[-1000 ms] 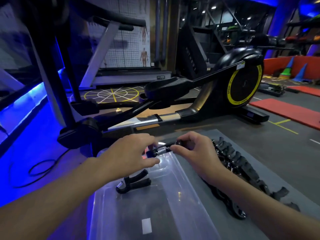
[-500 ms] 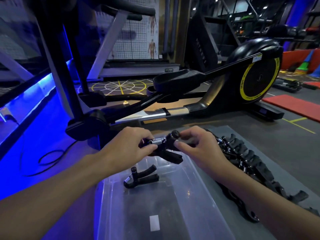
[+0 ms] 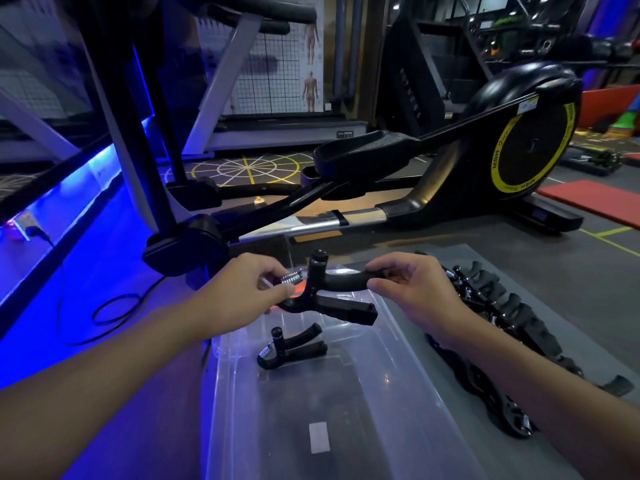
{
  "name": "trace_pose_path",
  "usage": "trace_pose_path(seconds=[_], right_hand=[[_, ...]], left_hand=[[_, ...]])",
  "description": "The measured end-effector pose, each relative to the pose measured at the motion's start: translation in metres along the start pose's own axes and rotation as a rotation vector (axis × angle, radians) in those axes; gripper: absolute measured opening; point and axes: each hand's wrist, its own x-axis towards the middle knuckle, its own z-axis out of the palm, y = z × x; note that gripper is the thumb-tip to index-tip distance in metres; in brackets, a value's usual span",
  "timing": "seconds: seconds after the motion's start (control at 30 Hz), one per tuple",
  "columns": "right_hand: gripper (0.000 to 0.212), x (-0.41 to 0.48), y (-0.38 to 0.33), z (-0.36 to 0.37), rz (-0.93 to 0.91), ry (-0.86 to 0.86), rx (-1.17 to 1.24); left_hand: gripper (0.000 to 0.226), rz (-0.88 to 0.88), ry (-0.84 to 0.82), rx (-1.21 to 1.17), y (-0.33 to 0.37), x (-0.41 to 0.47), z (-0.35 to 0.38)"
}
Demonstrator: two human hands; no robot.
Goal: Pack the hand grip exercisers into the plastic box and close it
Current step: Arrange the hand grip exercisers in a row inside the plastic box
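A black hand grip exerciser (image 3: 332,299) with a silver spring hangs over the far end of the clear plastic box (image 3: 408,372). My left hand (image 3: 242,292) pinches its spring end. My right hand (image 3: 415,289) holds the upper foam handle, while the lower handle points right. A second exerciser (image 3: 291,348) lies on the box floor near the far end. A row of several more black exercisers (image 3: 502,323) lies on the grey surface right of the box, partly behind my right forearm.
A black elliptical trainer (image 3: 450,161) with a yellow-ringed wheel stands just beyond the box. A treadmill (image 3: 277,133) is behind it. Blue-lit wall and a looped cable (image 3: 114,306) are on the left. Red mats (image 3: 595,199) lie at the far right.
The exerciser has turned in my hands so its handles now spread to the right. My hands have moved slightly apart, and the view has shifted left.
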Motion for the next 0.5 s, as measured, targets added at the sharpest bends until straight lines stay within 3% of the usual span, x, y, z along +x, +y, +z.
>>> trace_pose_path(seconds=[0.27, 0.5], right_hand=[[0.029, -0.004, 0.001, 0.017, -0.061, -0.077, -0.135], [0.031, -0.002, 0.002, 0.025, -0.062, -0.116, -0.127]], left_hand=[[0.037, 0.073, -0.071, 0.103, -0.003, -0.005, 0.005], [0.026, 0.084, -0.12, 0.215, -0.006, -0.004, 0.007]])
